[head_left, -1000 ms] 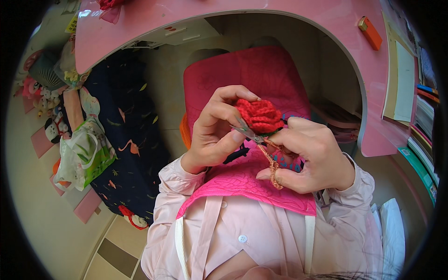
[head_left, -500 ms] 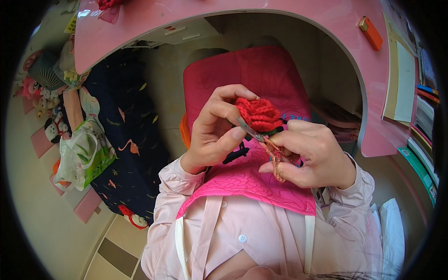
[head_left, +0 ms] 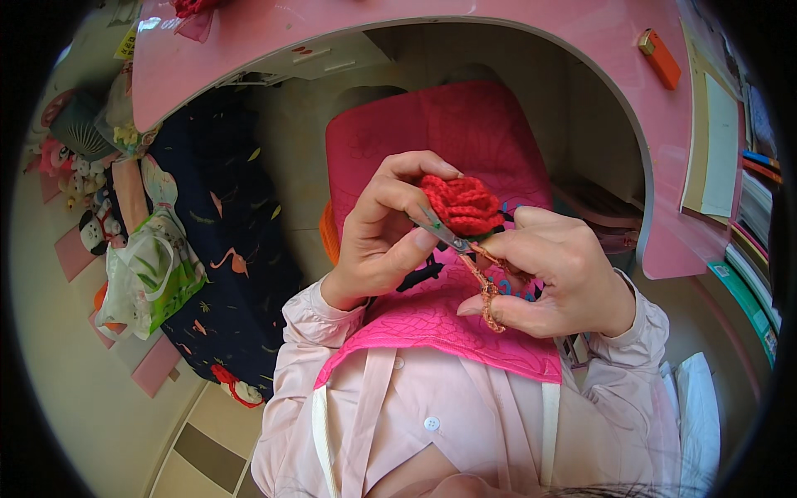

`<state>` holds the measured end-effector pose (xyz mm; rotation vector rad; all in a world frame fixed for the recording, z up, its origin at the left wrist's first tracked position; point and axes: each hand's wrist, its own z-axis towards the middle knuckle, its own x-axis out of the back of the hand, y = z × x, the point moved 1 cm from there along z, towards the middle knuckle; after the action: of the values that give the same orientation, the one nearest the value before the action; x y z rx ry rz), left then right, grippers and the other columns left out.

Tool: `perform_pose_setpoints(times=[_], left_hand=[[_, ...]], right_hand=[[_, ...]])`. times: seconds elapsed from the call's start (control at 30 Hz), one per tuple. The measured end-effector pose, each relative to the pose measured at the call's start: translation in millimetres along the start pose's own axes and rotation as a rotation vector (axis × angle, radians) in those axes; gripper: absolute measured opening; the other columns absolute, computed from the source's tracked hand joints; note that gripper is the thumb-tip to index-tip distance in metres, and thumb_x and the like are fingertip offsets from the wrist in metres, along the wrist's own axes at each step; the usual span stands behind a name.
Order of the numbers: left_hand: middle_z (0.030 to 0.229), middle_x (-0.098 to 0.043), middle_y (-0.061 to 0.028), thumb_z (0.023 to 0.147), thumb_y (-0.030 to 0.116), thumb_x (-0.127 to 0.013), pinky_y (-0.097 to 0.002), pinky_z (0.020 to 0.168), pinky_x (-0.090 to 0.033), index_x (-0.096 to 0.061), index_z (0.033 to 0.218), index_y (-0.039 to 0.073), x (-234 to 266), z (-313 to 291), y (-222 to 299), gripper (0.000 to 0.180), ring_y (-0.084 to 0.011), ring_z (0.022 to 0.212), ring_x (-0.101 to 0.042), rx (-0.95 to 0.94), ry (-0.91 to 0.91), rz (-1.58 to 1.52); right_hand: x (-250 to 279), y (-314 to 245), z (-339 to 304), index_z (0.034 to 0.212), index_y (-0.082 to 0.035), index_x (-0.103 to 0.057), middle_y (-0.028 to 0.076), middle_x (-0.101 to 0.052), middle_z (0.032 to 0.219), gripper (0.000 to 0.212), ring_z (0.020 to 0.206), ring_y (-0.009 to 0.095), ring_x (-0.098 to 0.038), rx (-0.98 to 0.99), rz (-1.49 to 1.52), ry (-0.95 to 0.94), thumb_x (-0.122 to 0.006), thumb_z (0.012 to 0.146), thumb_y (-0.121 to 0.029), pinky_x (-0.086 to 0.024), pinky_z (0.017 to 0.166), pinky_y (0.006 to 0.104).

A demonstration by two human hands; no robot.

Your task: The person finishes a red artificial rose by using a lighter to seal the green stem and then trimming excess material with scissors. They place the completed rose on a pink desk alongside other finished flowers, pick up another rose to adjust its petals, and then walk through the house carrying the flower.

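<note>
My left hand (head_left: 386,220) is closed round the side of a red crocheted rose (head_left: 465,203), its fingers at the petals and its thumb below. Dark green shows in part under the flower. In my right hand (head_left: 556,270) is a small pair of scissors (head_left: 455,241) with silver blades and ornate copper-coloured handles. The blades lie a little apart along the lower left of the rose, tips pointing toward my left fingers. Whatever sits between them is too small to make out. A bright pink apron (head_left: 440,319) spreads across my lap beneath both hands.
A pink desk (head_left: 647,166) curves round in front, with an orange lighter-like object (head_left: 660,60) at its right. Books and papers (head_left: 751,274) line the far right. On the left, a white-and-green plastic bag (head_left: 154,270) rests beside dark patterned cloth (head_left: 224,224) and plush toys.
The scissors' handles and blades have spread slightly wider, with my right thumb shifting a bit left. The rose and my left hand have barely moved.
</note>
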<state>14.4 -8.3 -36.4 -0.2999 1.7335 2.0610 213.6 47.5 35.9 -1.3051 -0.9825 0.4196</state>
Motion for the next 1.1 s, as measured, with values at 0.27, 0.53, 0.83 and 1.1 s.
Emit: perform_pose_setpoints(times=[0.27, 0.53, 0.83, 1.1], left_hand=[[0.126, -0.043, -0.0206, 0.088, 0.005, -0.061, -0.0394, 0.1, -0.039, -0.051, 0.104, 0.005, 0.9, -0.4, 1.2, 0.018, -0.0248, 0.117, -0.048, 0.005, -0.005, -0.001], [0.127, -0.043, -0.0204, 0.089, 0.005, -0.06, -0.0387, 0.1, -0.039, -0.052, 0.103, 0.005, 1.6, -1.4, 1.4, 0.017, -0.0239, 0.117, -0.048, 0.024, 0.012, -0.001], [0.127, -0.042, -0.0199, 0.088, 0.004, -0.059, -0.0384, 0.1, -0.039, -0.052, 0.104, 0.005, 1.3, 1.3, 2.8, 0.017, -0.0239, 0.118, -0.047, 0.013, -0.02, 0.03], [0.128, -0.042, -0.02, 0.088, 0.004, -0.06, -0.0378, 0.099, -0.039, -0.053, 0.104, 0.005, 0.1, 1.7, 3.4, 0.018, -0.024, 0.117, -0.047, 0.009, -0.025, 0.043]], right_hand=[[-4.8, 5.6, -2.4, 0.081, -0.005, -0.064, 0.006, -0.048, 0.059, 0.024, 0.057, 0.022, -0.047, 0.005, -0.025, 0.031, -0.079, 0.068, -0.017, -0.037, 0.049, 0.0363], [-5.0, 8.2, -1.7, 0.081, -0.006, -0.064, 0.006, -0.047, 0.059, 0.025, 0.058, 0.022, -0.049, 0.024, -0.131, 0.014, -0.08, 0.069, -0.021, -0.04, 0.05, 0.0367], [-5.2, 2.7, 2.3, 0.085, -0.003, -0.068, 0.003, -0.056, 0.064, 0.042, 0.053, 0.019, -0.041, 0.064, -0.132, 0.118, -0.089, 0.056, -0.026, -0.035, 0.048, 0.0319], [1.0, -1.0, 4.4, 0.085, -0.005, -0.067, 0.005, -0.058, 0.064, 0.035, 0.058, 0.021, -0.049, 0.041, -0.086, 0.042, -0.084, 0.064, -0.027, -0.041, 0.05, 0.0342]])
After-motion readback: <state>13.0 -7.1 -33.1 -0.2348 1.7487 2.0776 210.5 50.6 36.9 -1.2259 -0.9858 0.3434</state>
